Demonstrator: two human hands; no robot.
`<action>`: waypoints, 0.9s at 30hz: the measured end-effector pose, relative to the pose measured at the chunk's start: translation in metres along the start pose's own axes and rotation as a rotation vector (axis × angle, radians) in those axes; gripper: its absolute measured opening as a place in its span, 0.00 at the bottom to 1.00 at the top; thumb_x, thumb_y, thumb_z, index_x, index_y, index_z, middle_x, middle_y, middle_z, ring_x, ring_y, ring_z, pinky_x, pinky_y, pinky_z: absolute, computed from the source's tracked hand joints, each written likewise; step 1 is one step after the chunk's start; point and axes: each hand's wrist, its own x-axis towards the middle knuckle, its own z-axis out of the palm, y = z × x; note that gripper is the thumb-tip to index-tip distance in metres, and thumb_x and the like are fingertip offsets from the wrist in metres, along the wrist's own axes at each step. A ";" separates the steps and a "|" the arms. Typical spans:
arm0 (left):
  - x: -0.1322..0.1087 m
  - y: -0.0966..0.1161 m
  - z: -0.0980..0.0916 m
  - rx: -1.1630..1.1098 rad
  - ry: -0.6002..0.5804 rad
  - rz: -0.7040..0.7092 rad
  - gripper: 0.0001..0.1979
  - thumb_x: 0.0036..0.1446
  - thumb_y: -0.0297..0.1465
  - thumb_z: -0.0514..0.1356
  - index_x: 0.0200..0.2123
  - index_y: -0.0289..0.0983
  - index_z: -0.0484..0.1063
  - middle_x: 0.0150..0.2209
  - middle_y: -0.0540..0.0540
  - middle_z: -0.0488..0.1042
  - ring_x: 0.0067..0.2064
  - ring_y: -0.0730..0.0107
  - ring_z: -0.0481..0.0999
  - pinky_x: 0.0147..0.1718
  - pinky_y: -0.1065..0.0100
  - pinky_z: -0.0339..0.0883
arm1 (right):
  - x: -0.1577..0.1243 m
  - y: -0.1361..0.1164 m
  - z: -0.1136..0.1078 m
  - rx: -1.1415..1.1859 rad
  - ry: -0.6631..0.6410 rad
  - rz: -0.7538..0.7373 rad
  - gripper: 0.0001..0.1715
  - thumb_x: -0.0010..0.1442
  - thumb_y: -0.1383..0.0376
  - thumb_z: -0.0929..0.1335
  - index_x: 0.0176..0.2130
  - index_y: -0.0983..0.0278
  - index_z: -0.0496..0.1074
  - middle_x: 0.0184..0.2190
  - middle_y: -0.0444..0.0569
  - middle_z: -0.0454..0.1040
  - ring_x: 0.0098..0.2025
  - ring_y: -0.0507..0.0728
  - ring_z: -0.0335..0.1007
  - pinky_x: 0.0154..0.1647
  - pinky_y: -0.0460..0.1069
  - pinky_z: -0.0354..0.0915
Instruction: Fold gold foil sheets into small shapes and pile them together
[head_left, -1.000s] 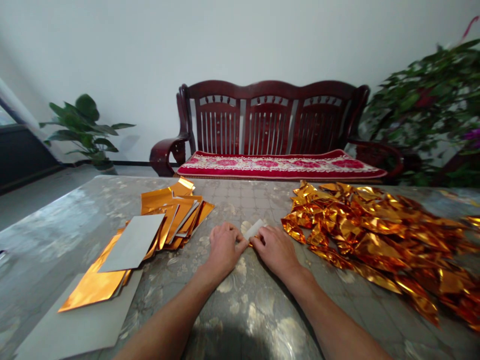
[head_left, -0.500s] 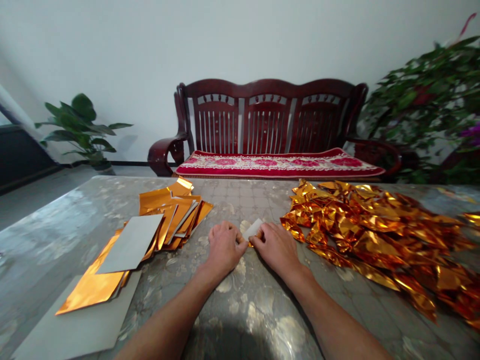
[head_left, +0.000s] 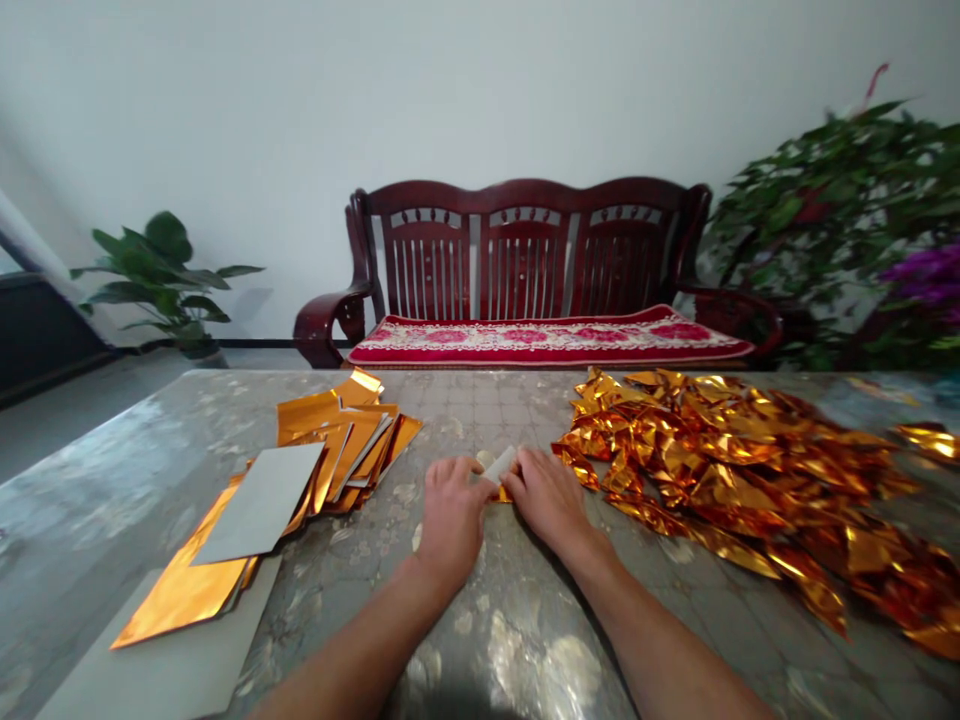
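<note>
- my left hand point(head_left: 452, 522) sits closest, curled with the fingers drawn in; it pinches the left side of a small pale strip of card point(head_left: 498, 464); the palm is raised off the table, and the heel looks near the surface;
- my right hand point(head_left: 547, 500) is curled the same way, just beside the left; its fingertips point(head_left: 517, 467) press in on the strip from the right, so the two hands hold it between them;
- the strip stands tilted between my fingers, its upper end showing; a bit of gold foil point(head_left: 504, 494) pokes out below it, and I cannot tell how the two lie together, as my fingers hide most of them;
- under my hands is a glossy grey table cover point(head_left: 480, 640) with a pale floral pattern;
- to my left, a big grey card sheet point(head_left: 154, 655) lies nearest the table edge; a flat orange-gold foil sheet point(head_left: 180, 590) lies partly over it, with a smaller grey card point(head_left: 262, 503) resting on that foil;
- beyond these is a loose, overlapping stack of cut foil pieces point(head_left: 337, 440);
- to my right, well apart from that stack and near my right hand, spreads a heap of crumpled gold foil point(head_left: 735, 470);
- farther off, past the table, stands a dark red wooden bench point(head_left: 525, 240) with a red patterned cushion point(head_left: 547, 342); a leafy potted plant point(head_left: 161, 280) stands to its left, and a larger leafy plant point(head_left: 825, 220) to its right.
</note>
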 end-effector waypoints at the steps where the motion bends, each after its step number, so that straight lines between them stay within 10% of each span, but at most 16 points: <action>1: -0.001 0.001 0.001 0.024 -0.019 0.062 0.09 0.62 0.28 0.58 0.39 0.45 0.79 0.46 0.47 0.74 0.50 0.59 0.67 0.51 0.57 0.60 | -0.001 0.001 0.000 0.007 0.003 -0.007 0.11 0.66 0.57 0.64 0.36 0.61 0.69 0.38 0.49 0.75 0.41 0.59 0.67 0.38 0.51 0.52; 27: -0.014 0.019 0.009 0.305 -0.086 0.250 0.06 0.62 0.25 0.57 0.39 0.32 0.74 0.37 0.43 0.74 0.41 0.59 0.71 0.38 0.60 0.67 | 0.002 0.016 -0.001 0.078 0.002 -0.176 0.07 0.65 0.63 0.63 0.35 0.61 0.68 0.36 0.48 0.75 0.39 0.58 0.70 0.38 0.50 0.56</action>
